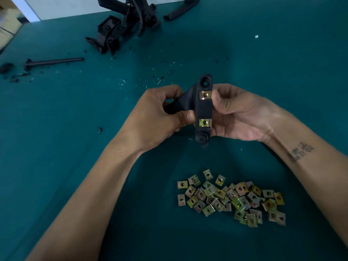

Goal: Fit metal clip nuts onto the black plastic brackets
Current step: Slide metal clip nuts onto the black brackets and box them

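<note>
A loose heap of brass-coloured metal clip nuts [231, 199] lies on the teal table [282, 81] at the near right, between the person's two forearms. The right forearm bears a small dark tattoo [302, 150] near the wrist.

Above the heap, both hands hold one black plastic bracket [204, 110] clear of the table, its long strip running near to far. The left hand [160, 117] grips the bracket's angled side arm, fingers curled round it and the thumb pressed against the strip's left edge. The right hand [239, 113] holds the strip from the right, palm turned up, the thumb lying against the right edge beside the upper fitted nut [205, 95]. A second fitted nut [205, 122] sits lower on the same strip, nearer the viewer, just above a round boss at the bracket's near end. A round hole shows at the far end.

Beyond the hands, pale slivers and black crumbs [162, 76] are scattered over the cloth. At the far left lies a thin dark rod [54, 62]. A pile of black brackets [124, 25] stands at the far edge, left of centre, and a single curved black part [180, 13] lies to its right.
</note>
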The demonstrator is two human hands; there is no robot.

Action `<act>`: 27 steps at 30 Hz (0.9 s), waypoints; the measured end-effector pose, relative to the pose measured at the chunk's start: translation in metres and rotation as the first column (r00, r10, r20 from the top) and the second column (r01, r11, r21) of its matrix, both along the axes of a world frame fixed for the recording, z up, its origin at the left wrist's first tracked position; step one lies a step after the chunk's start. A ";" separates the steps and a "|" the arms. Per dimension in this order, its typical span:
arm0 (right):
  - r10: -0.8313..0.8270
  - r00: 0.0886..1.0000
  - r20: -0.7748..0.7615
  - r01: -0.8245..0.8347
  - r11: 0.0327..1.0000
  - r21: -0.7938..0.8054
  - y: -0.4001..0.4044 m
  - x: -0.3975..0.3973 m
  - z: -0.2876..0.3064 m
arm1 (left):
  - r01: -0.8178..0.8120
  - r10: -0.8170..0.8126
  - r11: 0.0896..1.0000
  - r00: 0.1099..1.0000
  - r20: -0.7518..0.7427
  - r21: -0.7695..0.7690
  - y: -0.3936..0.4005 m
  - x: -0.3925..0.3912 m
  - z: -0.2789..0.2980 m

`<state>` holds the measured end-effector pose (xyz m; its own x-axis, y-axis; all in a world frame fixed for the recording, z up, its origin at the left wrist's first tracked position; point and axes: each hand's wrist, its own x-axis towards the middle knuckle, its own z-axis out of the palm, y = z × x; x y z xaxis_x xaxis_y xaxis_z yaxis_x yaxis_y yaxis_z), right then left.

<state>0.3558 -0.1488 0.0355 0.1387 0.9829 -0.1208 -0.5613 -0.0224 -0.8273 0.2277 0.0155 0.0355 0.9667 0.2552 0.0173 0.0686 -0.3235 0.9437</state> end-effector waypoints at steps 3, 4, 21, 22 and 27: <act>0.006 0.999 0.048 -0.005 1.000 -0.025 -0.004 0.004 0.001 | 0.004 -0.003 0.999 1.000 -0.014 0.045 -0.001 0.002 -0.001; 0.009 1.000 0.021 -0.008 1.000 -0.020 -0.004 0.003 0.001 | 0.002 -0.001 0.999 1.000 -0.015 0.045 -0.001 0.002 -0.001; 0.019 0.997 -0.074 -0.014 0.997 0.072 0.002 -0.004 -0.006 | 0.044 -0.041 0.994 0.999 0.030 -0.098 -0.001 0.000 0.004; 0.001 0.998 -0.066 0.004 0.997 0.081 0.003 -0.005 -0.006 | 0.045 -0.042 0.993 0.999 0.034 -0.109 -0.001 0.000 0.004; -0.015 1.000 0.006 0.014 0.998 0.067 0.002 -0.002 -0.004 | 0.013 -0.012 0.999 1.000 0.014 -0.033 -0.002 -0.001 0.002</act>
